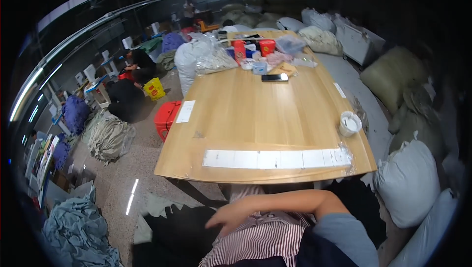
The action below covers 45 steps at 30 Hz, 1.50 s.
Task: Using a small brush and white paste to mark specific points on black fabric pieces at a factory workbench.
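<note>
My right hand reaches leftward across my lap, below the near edge of the wooden table. Its forearm is bare and comes out of a blue sleeve at the lower right. The fingers are loosely spread and blurred, with nothing visible in them. They hover over a dark cloth that lies next to my striped garment. My left hand is out of the picture. A long white strip marked off in segments lies along the table's front edge.
On the table are a white cup, a dark phone, a white sheet and, at the far end, red containers with plastic bags. A red stool stands at the left. Stuffed sacks line the right. Cloth piles and seated people are at the left.
</note>
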Available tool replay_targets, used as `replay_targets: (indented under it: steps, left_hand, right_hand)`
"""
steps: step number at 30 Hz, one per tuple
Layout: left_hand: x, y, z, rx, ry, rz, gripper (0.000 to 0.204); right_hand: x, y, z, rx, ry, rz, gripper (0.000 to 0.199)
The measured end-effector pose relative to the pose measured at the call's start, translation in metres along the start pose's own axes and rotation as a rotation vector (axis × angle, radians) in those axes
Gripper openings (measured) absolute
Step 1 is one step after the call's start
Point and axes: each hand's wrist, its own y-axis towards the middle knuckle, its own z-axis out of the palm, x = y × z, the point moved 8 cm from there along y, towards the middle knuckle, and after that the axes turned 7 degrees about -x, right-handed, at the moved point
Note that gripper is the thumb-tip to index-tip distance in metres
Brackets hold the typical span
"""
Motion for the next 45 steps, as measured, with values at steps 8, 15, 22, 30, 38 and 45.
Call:
replay_targets:
  steps: [8,15,22,30,38,45]
  left_hand:
    - [-0.047,0.057,0.014,-0.014,-0.12,0.178,0.028]
    - [-0.108,0.092,0.02,0.184,-0.102,0.26,0.031]
    - [-0.158,0.099,0.017,0.234,-0.058,0.279,0.033]
    - [-0.13,0.063,0.037,0.179,0.004,0.244,0.039]
    - [-0.115,0.056,0.06,0.178,-0.069,0.223,0.032]
    - [-0.114,0.084,0.06,0.17,0.074,0.24,0.029]
  right_hand:
    - [-0.137,-0.476,0.143,-1.688,0.082,1.256,0.037]
    - [-0.11,-0.587,0.388,-1.785,-0.211,2.152,0.081]
    - [-0.212,-0.47,0.389,-1.301,-0.214,2.193,0.112]
    - [-0.231,-0.383,0.457,-1.16,-0.389,1.559,0.075]
    - [-0.253,-0.372,0.499,-1.144,-0.162,1.633,0.065]
    - [-0.243,-0.384,0.529,-1.222,0.026,1.655,0.057]
